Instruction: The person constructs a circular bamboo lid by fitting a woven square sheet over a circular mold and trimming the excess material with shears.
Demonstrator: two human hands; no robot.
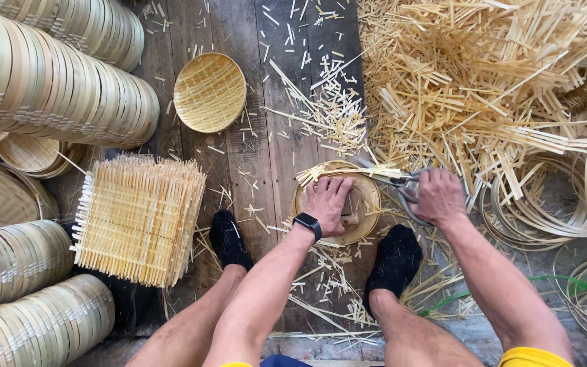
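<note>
My left hand (327,198) presses flat on a small round bamboo tray (368,204) lying on the plank floor between my feet. A dark watch sits on that wrist. My right hand (437,196) grips the handles of metal shears (394,180) whose blades reach to the tray's upper right rim, where woven strip ends (327,170) stick out. The tray's centre is hidden under my left hand.
A stack of square woven bamboo mats (137,217) stands at left. Rows of stacked round trays (56,81) fill the left side. One finished woven disc (209,92) lies ahead. A heap of cut bamboo strips (484,81) and coiled bamboo hoops (552,211) lie at right.
</note>
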